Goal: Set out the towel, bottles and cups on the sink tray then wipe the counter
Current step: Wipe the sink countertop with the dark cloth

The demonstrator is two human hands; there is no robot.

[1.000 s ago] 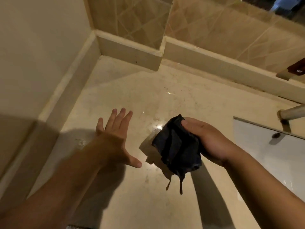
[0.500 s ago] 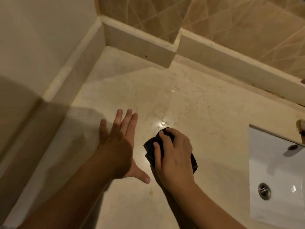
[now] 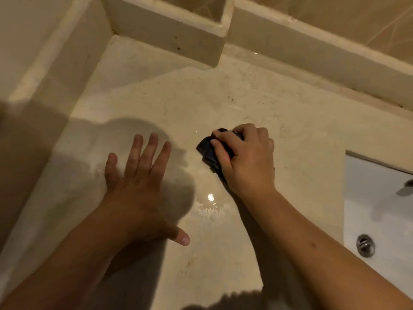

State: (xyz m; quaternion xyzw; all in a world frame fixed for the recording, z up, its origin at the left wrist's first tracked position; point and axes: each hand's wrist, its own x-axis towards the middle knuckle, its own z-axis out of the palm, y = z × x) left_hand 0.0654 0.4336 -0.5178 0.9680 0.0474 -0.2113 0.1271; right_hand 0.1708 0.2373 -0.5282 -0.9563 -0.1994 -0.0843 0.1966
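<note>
The wiping step looks to be in hand: the right hand [image 3: 243, 157] is clenched on a crumpled dark cloth [image 3: 209, 151], pressing it onto the table [image 3: 257, 92] near the middle of the view. At eight o'clock from it the left hand [image 3: 138, 189] lies flat, fingers spread, grasping nothing. The polished beige stone shines wet. At three o'clock sits the white rectangular sink [image 3: 377, 198]. Next probably calls for firm, overlapping strokes toward the raised ledge [image 3: 169, 34] at twelve o'clock.

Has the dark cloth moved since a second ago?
Yes. The dark crumpled cloth, earlier hanging from the right hand above the beige marble counter, is now pressed onto it, left of the white sink.
</note>
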